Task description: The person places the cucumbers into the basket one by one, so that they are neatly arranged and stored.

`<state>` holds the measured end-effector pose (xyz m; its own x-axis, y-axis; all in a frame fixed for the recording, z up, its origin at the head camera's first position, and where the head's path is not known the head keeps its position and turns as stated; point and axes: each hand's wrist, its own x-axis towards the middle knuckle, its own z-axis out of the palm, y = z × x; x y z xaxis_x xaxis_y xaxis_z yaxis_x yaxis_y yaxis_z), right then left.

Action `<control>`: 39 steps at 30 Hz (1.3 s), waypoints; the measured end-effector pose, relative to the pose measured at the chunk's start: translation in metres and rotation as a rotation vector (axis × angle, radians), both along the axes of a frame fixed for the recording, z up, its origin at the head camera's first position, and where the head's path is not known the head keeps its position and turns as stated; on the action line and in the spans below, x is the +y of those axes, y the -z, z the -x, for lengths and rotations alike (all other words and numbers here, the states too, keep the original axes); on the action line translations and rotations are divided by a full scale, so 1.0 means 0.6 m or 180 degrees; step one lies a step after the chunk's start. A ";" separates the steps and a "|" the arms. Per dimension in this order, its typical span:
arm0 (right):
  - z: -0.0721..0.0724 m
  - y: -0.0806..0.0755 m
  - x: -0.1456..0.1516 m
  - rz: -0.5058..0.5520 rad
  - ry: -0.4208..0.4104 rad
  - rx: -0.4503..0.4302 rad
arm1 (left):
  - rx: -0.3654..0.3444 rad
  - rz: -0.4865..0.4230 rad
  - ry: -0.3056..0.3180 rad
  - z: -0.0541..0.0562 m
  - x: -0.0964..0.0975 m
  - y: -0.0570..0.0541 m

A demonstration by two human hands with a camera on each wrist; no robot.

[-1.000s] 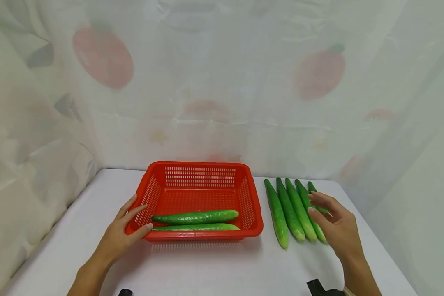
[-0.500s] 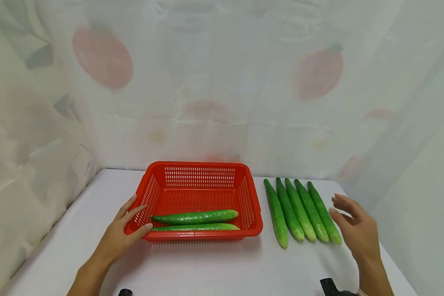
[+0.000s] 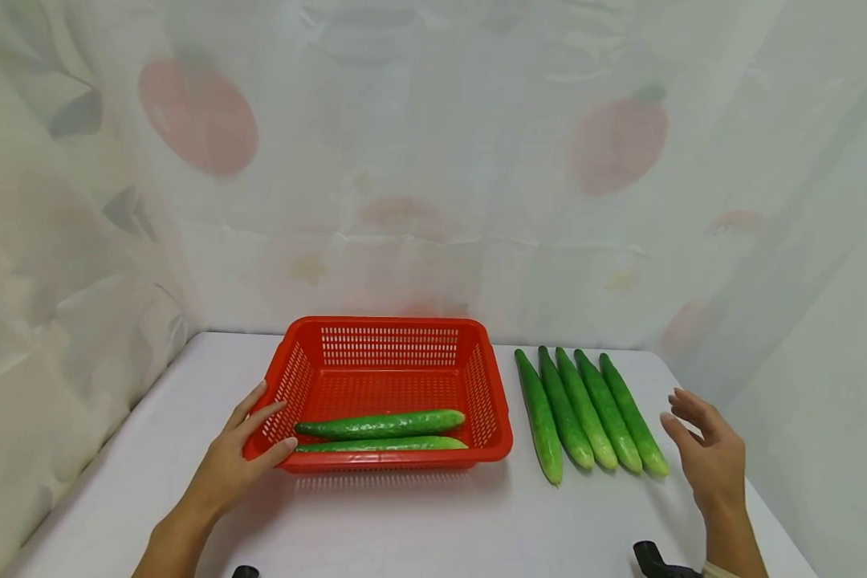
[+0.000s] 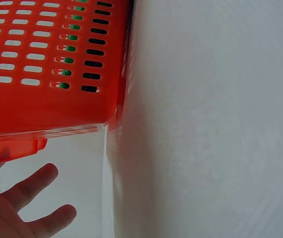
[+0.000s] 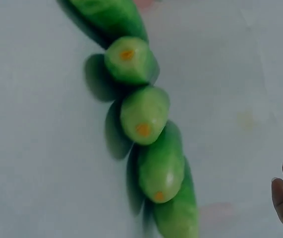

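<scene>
The red slotted plastic basket (image 3: pixel 397 459) holds two green cucumbers (image 3: pixel 383 424), lying crosswise near its front wall. My left hand (image 3: pixel 225 470) rests at the basket's left side, its fingers spread and the thumb by the front left corner. In the left wrist view, two straight fingers (image 4: pixel 32 186) show beneath the basket rim (image 4: pixel 15 148). Right of the basket, several cucumbers (image 3: pixel 581 413) lie side by side on the table. My right hand (image 3: pixel 711 453) hovers just right of the outermost cucumber (image 3: pixel 632 417), holding nothing, with fingers loosely bent.
A white-covered table (image 3: pixel 419 530) carries everything. Pale curtains (image 3: pixel 433 160) with faint fruit prints hang behind and at both sides. Black wrist gear (image 3: pixel 653 558) shows below the right hand.
My right hand has moved right from over the outermost cucumber, which now shows in full. The left hand and the basket have stayed in place.
</scene>
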<state>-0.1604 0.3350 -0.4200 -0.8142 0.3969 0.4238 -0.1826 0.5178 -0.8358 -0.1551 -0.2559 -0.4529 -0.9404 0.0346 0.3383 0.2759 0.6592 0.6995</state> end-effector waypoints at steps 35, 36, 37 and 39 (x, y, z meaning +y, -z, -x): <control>0.029 0.136 0.052 -0.0359 0.0294 -0.1382 | -0.0039 -0.0019 -0.0005 -0.002 0.001 0.001; 0.028 0.135 0.051 -0.0384 0.0303 -0.1395 | -0.0038 -0.0022 -0.0007 -0.002 0.001 0.000; 0.027 0.134 0.051 -0.0406 0.0310 -0.1395 | -0.0037 -0.0022 -0.0008 -0.002 0.002 0.000; 0.026 0.132 0.050 -0.0430 0.0331 -0.1413 | -0.0045 -0.0013 -0.0012 -0.002 0.002 -0.002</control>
